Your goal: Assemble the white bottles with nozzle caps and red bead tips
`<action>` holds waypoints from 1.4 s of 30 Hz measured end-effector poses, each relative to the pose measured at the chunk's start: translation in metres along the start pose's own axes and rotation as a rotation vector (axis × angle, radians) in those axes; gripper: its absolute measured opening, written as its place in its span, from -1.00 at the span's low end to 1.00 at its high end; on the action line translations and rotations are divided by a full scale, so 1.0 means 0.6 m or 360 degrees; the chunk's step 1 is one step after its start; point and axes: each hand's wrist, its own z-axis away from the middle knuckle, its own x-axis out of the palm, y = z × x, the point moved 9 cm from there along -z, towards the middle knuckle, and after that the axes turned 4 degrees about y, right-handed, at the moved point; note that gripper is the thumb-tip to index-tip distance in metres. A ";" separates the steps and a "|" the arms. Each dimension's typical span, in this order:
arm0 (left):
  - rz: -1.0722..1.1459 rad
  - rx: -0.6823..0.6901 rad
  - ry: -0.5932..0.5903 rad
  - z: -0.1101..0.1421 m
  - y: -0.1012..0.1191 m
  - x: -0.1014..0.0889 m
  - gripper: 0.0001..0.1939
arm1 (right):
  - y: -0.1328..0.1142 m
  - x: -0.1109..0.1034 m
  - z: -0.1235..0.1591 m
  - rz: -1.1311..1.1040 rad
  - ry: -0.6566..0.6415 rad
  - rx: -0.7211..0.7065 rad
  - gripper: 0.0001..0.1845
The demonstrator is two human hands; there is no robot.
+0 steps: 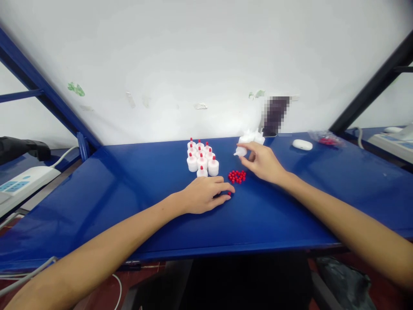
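While the left hand (206, 195) has one red cap (229, 193) between finger and thumb, I cannot tell if it squeezes. Past it, loose red caps (237, 176) lie on the blue table (145, 172), near red-topped bottles (201, 162). Farther off, the right hand (263, 161) pinches a tipped white bottle (241, 151) before more bottles (250, 137).

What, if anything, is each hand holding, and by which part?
Right hand: a white bottle, by its body. Left hand: a red cap between the fingers; whether gripped, unclear.
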 end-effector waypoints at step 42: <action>0.1756 -0.0556 0.0373 -0.003 -0.057 0.007 -0.67 | -0.112 -0.001 0.047 -0.0384 -0.0277 -0.0609 -0.58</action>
